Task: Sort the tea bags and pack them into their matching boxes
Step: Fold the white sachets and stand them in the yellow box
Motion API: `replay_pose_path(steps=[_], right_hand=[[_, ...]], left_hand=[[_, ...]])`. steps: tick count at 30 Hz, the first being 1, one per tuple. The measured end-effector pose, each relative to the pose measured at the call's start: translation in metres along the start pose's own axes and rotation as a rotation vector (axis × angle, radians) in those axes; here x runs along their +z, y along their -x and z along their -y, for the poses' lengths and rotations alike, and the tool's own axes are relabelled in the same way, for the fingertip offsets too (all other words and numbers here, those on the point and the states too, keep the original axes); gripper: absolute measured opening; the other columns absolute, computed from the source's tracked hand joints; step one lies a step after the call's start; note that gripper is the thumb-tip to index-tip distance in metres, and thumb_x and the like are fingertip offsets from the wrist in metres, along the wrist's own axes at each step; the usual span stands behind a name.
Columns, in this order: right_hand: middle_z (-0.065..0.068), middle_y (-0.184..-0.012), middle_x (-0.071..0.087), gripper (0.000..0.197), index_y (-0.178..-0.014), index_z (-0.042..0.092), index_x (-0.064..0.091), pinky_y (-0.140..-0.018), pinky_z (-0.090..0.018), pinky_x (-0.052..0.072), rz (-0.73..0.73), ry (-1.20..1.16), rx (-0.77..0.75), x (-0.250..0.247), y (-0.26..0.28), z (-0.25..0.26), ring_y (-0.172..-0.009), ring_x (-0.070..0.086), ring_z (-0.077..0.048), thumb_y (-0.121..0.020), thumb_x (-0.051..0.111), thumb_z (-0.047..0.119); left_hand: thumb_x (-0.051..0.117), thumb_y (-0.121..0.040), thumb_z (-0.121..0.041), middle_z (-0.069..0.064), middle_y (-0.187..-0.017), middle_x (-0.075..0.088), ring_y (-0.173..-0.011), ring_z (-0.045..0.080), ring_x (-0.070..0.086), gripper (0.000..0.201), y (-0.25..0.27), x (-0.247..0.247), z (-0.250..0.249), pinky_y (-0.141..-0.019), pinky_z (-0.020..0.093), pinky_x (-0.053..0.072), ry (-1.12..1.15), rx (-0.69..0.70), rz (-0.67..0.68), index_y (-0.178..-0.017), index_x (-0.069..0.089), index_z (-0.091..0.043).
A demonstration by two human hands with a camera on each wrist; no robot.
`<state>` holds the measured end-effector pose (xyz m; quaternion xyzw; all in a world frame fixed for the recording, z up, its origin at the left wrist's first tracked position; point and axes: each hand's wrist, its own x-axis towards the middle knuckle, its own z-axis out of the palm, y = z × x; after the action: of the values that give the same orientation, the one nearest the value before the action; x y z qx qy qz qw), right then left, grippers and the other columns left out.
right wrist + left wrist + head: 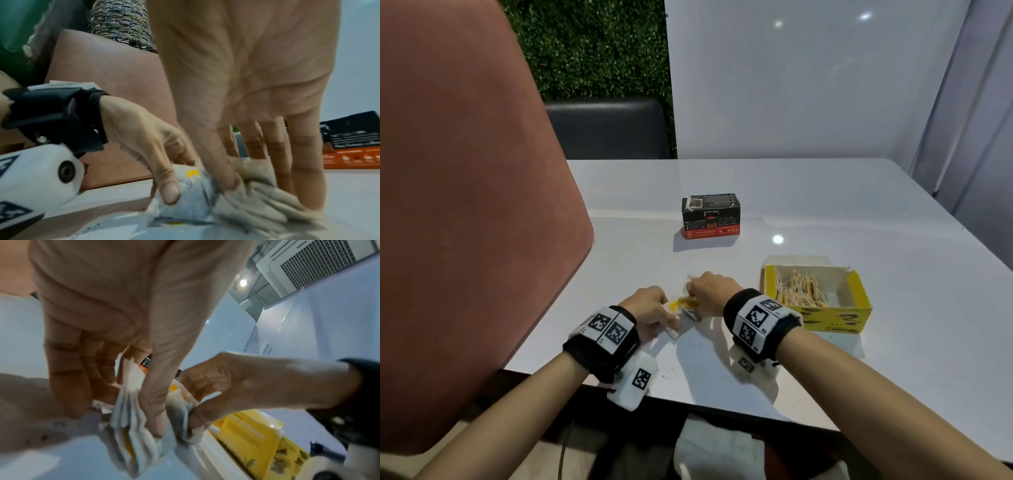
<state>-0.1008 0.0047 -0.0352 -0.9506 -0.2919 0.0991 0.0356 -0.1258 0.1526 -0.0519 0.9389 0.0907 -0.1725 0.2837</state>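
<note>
A small pile of pale tea bags (686, 317) with yellow tags lies near the table's front edge, between my two hands. My left hand (669, 320) grips one stack of tea bags (131, 415) between thumb and fingers. Beside it, my right hand (695, 296) pinches a second bunch of tea bags (259, 199) from above. To the right stands the open yellow box (859, 313), with several tea bags in it. Farther back in the middle sits a black and red box (710, 216), its top closed.
The white table (859, 222) has its front edge just under my wrists. A large brown chair back (465, 205) stands along the left side. A white wall panel (808, 85) rises behind the table, and a dark seat (606, 126) is at the far left.
</note>
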Motion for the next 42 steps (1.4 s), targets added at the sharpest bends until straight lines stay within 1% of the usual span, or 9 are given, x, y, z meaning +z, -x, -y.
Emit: replay_pose_path(steps=[3,7,12,18,25,28,32,36,42], right_hand=[[-0.019,-0.103,0.057,0.015,-0.098,0.004,0.059,-0.071,-0.032,0.039,-0.068,-0.152,0.050,-0.005,0.003,-0.007,-0.095,0.058,-0.035,-0.085,0.053,0.010],[-0.015,-0.087,0.059,0.012,-0.071,0.009,0.051,-0.061,-0.029,0.041,-0.195,-0.488,0.090,-0.019,0.006,-0.022,-0.078,0.053,-0.025,-0.082,0.056,0.007],[-0.016,-0.094,0.063,0.011,-0.082,0.009,0.048,-0.067,-0.029,0.058,-0.278,-1.057,0.097,-0.024,0.018,-0.022,-0.080,0.063,-0.023,-0.084,0.059,0.008],[-0.019,-0.090,0.063,0.017,-0.101,0.000,0.051,-0.067,-0.034,0.060,-0.314,-1.544,0.166,-0.005,0.024,-0.012,-0.073,0.066,-0.023,-0.086,0.057,0.005],[-0.033,-0.101,0.058,0.020,-0.105,-0.011,0.047,-0.064,-0.037,0.060,-0.287,-1.773,0.177,0.008,0.034,-0.017,-0.077,0.068,-0.033,-0.089,0.048,0.001],[-0.022,-0.086,0.061,0.011,-0.087,-0.001,0.050,-0.074,-0.040,0.057,-0.231,-1.936,0.085,0.007,0.036,-0.014,-0.075,0.069,-0.029,-0.091,0.041,0.004],[-0.020,-0.092,0.058,0.017,-0.093,0.000,0.052,-0.075,-0.032,0.055,-0.174,-2.114,0.100,0.007,0.033,-0.014,-0.076,0.061,-0.024,-0.092,0.050,0.017],[-0.012,-0.080,0.059,0.019,-0.093,0.000,0.057,-0.070,-0.026,0.056,-0.217,-1.954,0.072,0.011,0.030,-0.013,-0.070,0.060,-0.017,-0.087,0.063,0.017],[-0.020,-0.091,0.060,0.032,-0.117,-0.003,0.041,-0.063,-0.023,0.054,-0.329,-1.864,0.118,0.015,0.030,-0.009,-0.070,0.059,-0.019,-0.087,0.053,-0.002]], left_hand=[[0.079,-0.071,-0.025,0.005,-0.070,0.061,-0.061,0.016,0.054,0.020,-0.001,-0.006,0.007,-0.058,0.022,0.042,0.099,0.019,0.030,-0.072,0.062,-0.013],[0.073,-0.078,-0.020,0.006,-0.086,0.068,-0.074,0.017,0.063,0.023,0.000,-0.019,0.019,-0.070,0.029,0.051,0.259,0.072,-0.008,-0.096,0.067,-0.008],[0.074,-0.073,-0.012,0.019,-0.101,0.068,-0.082,0.020,0.068,0.043,0.016,-0.017,0.015,-0.066,0.022,0.055,0.711,0.142,-0.035,-0.111,0.058,0.001],[0.058,-0.087,0.002,0.017,-0.099,0.063,-0.073,0.020,0.065,0.026,0.014,0.000,0.003,-0.057,0.020,0.053,0.883,0.164,-0.120,-0.112,0.052,0.000],[0.051,-0.092,-0.001,0.016,-0.101,0.069,-0.082,0.019,0.069,0.019,0.016,0.003,0.008,-0.068,0.022,0.056,1.042,0.202,-0.034,-0.109,0.059,0.001],[0.045,-0.095,-0.003,0.019,-0.104,0.069,-0.089,0.023,0.069,0.021,0.017,0.001,0.006,-0.072,0.025,0.058,1.146,0.171,0.002,-0.108,0.060,0.003],[0.041,-0.094,0.004,0.025,-0.106,0.064,-0.097,0.032,0.065,0.020,0.020,0.000,0.002,-0.075,0.027,0.059,1.187,0.201,-0.034,-0.107,0.055,0.007],[0.052,-0.090,0.004,0.023,-0.106,0.066,-0.092,0.028,0.067,0.024,0.021,0.001,-0.002,-0.074,0.026,0.059,1.128,0.245,-0.142,-0.113,0.053,0.002],[0.052,-0.090,0.000,0.011,-0.097,0.072,-0.088,0.015,0.070,0.022,0.027,0.001,-0.007,-0.072,0.020,0.056,1.160,0.328,-0.134,-0.110,0.061,0.000]])
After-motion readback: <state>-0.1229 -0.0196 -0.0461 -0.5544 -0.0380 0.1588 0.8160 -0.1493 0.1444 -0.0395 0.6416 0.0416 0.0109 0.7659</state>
